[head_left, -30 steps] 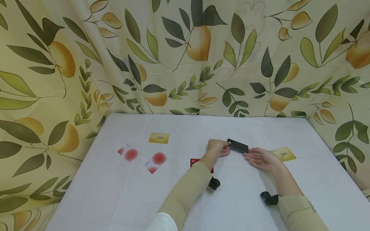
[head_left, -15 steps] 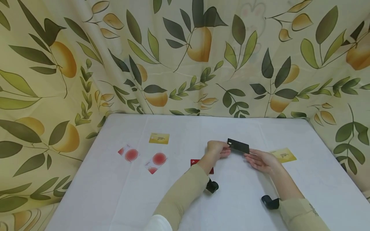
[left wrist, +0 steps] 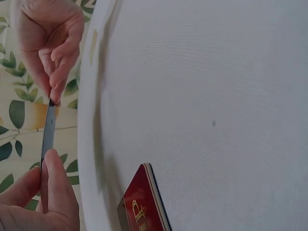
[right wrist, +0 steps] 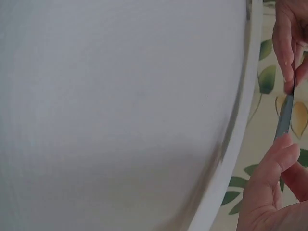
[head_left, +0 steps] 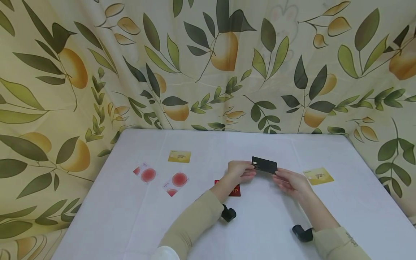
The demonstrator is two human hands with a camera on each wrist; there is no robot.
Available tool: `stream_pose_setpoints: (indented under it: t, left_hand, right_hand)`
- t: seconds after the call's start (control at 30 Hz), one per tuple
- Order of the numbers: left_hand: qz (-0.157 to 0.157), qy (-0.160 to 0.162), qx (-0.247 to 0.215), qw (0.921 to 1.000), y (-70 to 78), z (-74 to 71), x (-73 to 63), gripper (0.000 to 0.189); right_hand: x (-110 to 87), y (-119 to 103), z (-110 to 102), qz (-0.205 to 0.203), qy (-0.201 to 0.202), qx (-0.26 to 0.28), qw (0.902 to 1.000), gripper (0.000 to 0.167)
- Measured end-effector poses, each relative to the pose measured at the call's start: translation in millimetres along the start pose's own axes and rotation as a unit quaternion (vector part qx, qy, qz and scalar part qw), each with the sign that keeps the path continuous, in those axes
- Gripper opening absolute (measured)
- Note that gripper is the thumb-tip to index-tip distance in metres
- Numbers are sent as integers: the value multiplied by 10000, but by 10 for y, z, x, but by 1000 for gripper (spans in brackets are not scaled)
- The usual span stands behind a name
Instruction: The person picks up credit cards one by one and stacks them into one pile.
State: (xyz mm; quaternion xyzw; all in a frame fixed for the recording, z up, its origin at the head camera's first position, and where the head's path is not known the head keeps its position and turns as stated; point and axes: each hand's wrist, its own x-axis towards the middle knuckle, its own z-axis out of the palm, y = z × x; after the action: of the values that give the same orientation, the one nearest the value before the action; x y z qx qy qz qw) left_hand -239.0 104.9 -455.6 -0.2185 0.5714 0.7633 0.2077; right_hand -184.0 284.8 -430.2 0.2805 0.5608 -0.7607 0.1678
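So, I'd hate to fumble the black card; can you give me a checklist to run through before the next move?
1. Left hand pinching one end of the black card: ok.
2. Right hand pinching the opposite end: ok.
3. Black card raised off the white tabletop: ok.
4. Red-topped card stack fully visible in the head view: not ok, the left forearm covers part.
5. Number of cards in that stack: cannot tell.

I am facing a fabric backdrop (head_left: 208, 94) printed with leaves and orange fruit, which is hanging behind and beside a white-covered table (head_left: 260, 231); soft light is casting faint shadows across it
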Motion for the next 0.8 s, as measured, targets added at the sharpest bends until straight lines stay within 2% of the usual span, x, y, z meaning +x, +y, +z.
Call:
stream_pose_setpoints:
  t: [0.1, 0.2, 0.43, 0.63, 0.8]
  left_hand:
    - [55, -79, -14, 10000, -12, -60, -13, 17]
    - [164, -199, -5, 9997, -18, -126, -36, 18]
    - [287, -442, 94, 9986, 3, -296, -105, 21]
    - [347, -544, 112, 9979, 17, -429, -153, 23]
    - [391, -479, 228, 9978, 16, -538, -187, 23]
  right_hand:
    - [-17, 17, 34, -56, -55, -9, 10000, 17]
    - [-29, 35, 75, -101, -67, -64, 9999, 18]
    - [-46, 75, 193, -129, 48, -297, 9995, 34]
    - [-51, 114, 296, -248, -64, -458, 9986, 55]
    - [-40, 156, 376, -374, -120, -608, 9974, 57]
